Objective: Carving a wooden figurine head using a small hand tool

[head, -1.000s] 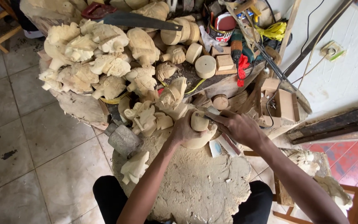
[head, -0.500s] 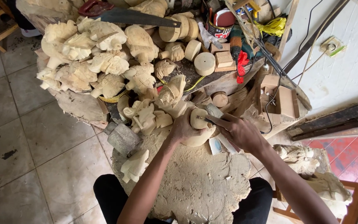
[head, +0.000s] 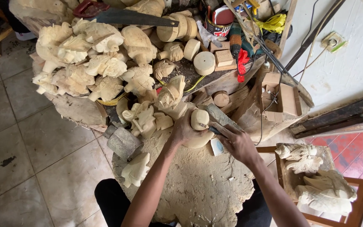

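The left hand [head: 184, 132] gripped the pale wooden piece [head: 199, 126]; at its three o'clock, the right hand [head: 236, 143] closed around a chisel [head: 210, 128]. A slip could cut the left fingers.

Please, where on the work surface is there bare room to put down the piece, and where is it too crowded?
Free: the dusty stump top below the left hand and right hand, between the metal mallet and the stump's right edge. Crowded: the upper bench, heaped with carved figures, wood discs and a saw.

Carved figures [head: 89, 63] behind the stump [head: 198, 189], mallet [head: 122, 143] at its left
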